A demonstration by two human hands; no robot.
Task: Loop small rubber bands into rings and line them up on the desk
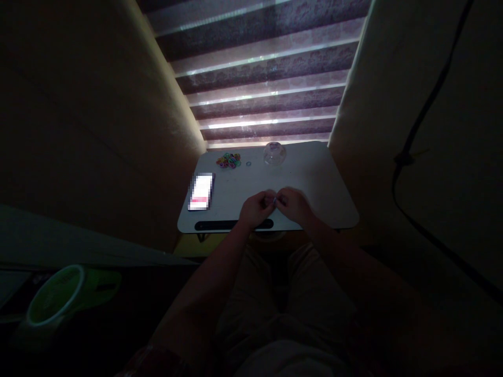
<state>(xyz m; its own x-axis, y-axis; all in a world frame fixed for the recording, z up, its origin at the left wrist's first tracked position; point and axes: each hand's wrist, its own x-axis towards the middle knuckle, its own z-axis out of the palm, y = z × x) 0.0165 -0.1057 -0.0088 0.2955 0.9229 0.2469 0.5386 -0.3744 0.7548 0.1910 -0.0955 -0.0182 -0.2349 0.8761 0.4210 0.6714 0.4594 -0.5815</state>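
My left hand and my right hand meet above the front middle of a small white table. The fingertips of both are pinched together around something small and pale, too dim and tiny to name. Beyond them, at the back left, lies a heap of small coloured bands that look like rubber bands. A single pale blue ring-shaped band rests just right of the heap. Straight behind my hands is a round clear container.
A phone with a lit, blurred screen lies at the table's left. Along the front edge runs a black ledge strip, partly under my left wrist. Striped blinds hang behind. A green container is at lower left; a dark cord hangs right.
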